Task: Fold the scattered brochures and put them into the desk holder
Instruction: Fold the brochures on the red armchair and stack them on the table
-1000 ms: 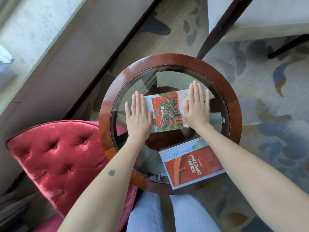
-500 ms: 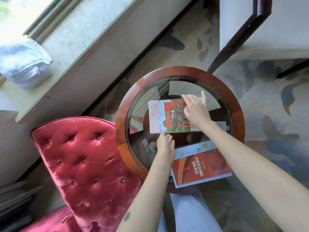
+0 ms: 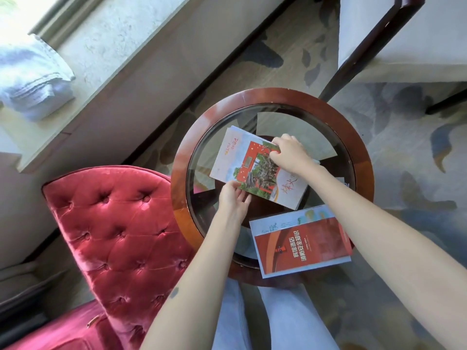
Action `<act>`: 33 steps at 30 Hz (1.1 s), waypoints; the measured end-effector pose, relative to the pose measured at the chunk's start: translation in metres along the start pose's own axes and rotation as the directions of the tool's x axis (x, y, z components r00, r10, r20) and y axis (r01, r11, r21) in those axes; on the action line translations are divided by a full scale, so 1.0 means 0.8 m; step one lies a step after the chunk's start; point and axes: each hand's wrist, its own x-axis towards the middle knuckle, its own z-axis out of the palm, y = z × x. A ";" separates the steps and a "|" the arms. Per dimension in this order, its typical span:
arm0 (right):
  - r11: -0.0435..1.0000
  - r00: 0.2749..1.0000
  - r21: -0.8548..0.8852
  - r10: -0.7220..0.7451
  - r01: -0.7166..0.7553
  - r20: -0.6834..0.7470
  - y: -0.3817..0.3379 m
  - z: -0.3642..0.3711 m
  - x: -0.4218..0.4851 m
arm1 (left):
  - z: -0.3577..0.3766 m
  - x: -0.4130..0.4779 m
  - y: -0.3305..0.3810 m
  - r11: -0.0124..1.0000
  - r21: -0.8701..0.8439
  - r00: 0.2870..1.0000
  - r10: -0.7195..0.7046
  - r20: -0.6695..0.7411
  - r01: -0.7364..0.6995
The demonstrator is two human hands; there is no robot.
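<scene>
Glossy paper brochure [image 3: 242,154] is looking light and floppy; left hand [image 3: 233,198] and right hand [image 3: 290,152] are both pinching its opposite edges.

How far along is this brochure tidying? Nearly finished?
Not yet. The red brochure by the round table's near rim looks already folded. The left hand and right hand hold opposite edges of the picture brochure, apparently mid-fold. Left to do: both go into a desk holder, which is not in view.
</scene>
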 end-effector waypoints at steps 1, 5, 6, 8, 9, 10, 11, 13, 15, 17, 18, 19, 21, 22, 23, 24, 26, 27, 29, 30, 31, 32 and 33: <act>0.996 0.999 0.076 -0.034 0.036 -0.027 -0.005 -0.001 -0.002 | 0.001 0.002 0.004 0.997 0.058 0.999 0.048 -0.021 -0.047; 0.867 0.975 0.463 -0.104 0.185 -0.196 -0.027 -0.015 -0.020 | 0.015 -0.010 0.036 0.913 0.128 0.922 0.383 0.055 -0.387; 0.815 0.966 0.537 -0.101 0.217 -0.237 -0.032 -0.019 -0.025 | 0.016 -0.019 0.045 0.854 0.160 0.869 0.485 0.100 -0.495; 0.723 0.946 0.637 -0.071 0.268 -0.317 -0.040 -0.024 -0.036 | 0.013 -0.041 0.057 0.676 0.210 0.707 0.658 0.259 -0.706; 0.693 0.934 0.661 -0.052 0.288 -0.353 -0.043 -0.024 -0.041 | 0.010 -0.053 0.058 0.565 0.208 0.600 0.714 0.360 -0.798; 0.681 0.925 0.670 -0.030 0.296 -0.378 -0.045 -0.021 -0.045 | 0.006 -0.064 0.058 0.454 0.207 0.497 0.744 0.448 -0.866; 0.681 0.920 0.671 -0.009 0.293 -0.392 -0.046 -0.017 -0.049 | 0.003 -0.072 0.054 0.364 0.218 0.423 0.749 0.510 -0.906; 0.683 0.916 0.673 0.016 0.284 -0.402 -0.045 -0.005 -0.054 | -0.003 -0.077 0.043 0.296 0.257 0.391 0.741 0.546 -0.920; 0.714 0.907 0.639 0.014 0.286 -0.422 -0.041 0.007 -0.057 | -0.007 -0.077 0.034 0.336 0.265 0.427 0.747 0.510 -0.904; 0.747 0.897 0.595 -0.002 0.295 -0.442 -0.038 0.017 -0.062 | -0.010 -0.073 0.031 0.341 0.273 0.435 0.761 0.481 -0.899; 0.747 0.897 0.594 -0.005 0.298 -0.443 -0.037 0.021 -0.064 | -0.012 -0.070 0.031 0.335 0.283 0.435 0.761 0.481 -0.899; 0.740 0.899 0.604 -0.003 0.296 -0.437 -0.036 0.025 -0.065 | -0.012 -0.067 0.031 0.335 0.292 0.440 0.756 0.485 -0.896; 0.736 0.901 0.608 -0.007 0.299 -0.434 -0.038 0.029 -0.068 | -0.014 -0.060 0.034 0.330 0.307 0.445 0.754 0.484 -0.893; 0.738 0.899 0.604 -0.009 0.301 -0.438 -0.039 0.031 -0.068 | -0.015 -0.056 0.036 0.323 0.313 0.442 0.760 0.477 -0.893; 0.732 0.898 0.610 -0.005 0.303 -0.441 -0.041 0.032 -0.069 | -0.016 -0.053 0.038 0.314 0.316 0.436 0.767 0.471 -0.895; 0.718 0.899 0.628 0.007 0.301 -0.439 -0.044 0.032 -0.068 | -0.018 -0.050 0.040 0.306 0.313 0.426 0.774 0.469 -0.899; 0.688 0.899 0.663 0.035 0.295 -0.436 -0.047 0.033 -0.069 | -0.020 -0.047 0.041 0.293 0.300 0.409 0.778 0.477 -0.908; 0.683 0.896 0.668 0.043 0.297 -0.443 -0.048 0.034 -0.069 | -0.021 -0.046 0.039 0.298 0.302 0.415 0.772 0.481 -0.905; 0.684 0.889 0.662 0.042 0.307 -0.456 -0.047 0.035 -0.071 | -0.024 -0.045 0.035 0.328 0.333 0.459 0.742 0.489 -0.884; 0.686 0.888 0.657 0.036 0.311 -0.458 -0.046 0.035 -0.072 | -0.025 -0.044 0.035 0.352 0.352 0.491 0.718 0.493 -0.867; 0.699 0.887 0.643 0.026 0.314 -0.461 -0.045 0.035 -0.072 | -0.026 -0.042 0.036 0.371 0.372 0.520 0.692 0.501 -0.851; 0.719 0.885 0.619 0.013 0.315 -0.466 -0.044 0.034 -0.073 | -0.028 -0.039 0.038 0.371 0.394 0.536 0.672 0.511 -0.841; 0.742 0.882 0.592 -0.001 0.316 -0.471 -0.043 0.032 -0.073 | -0.028 -0.038 0.041 0.356 0.418 0.542 0.660 0.520 -0.836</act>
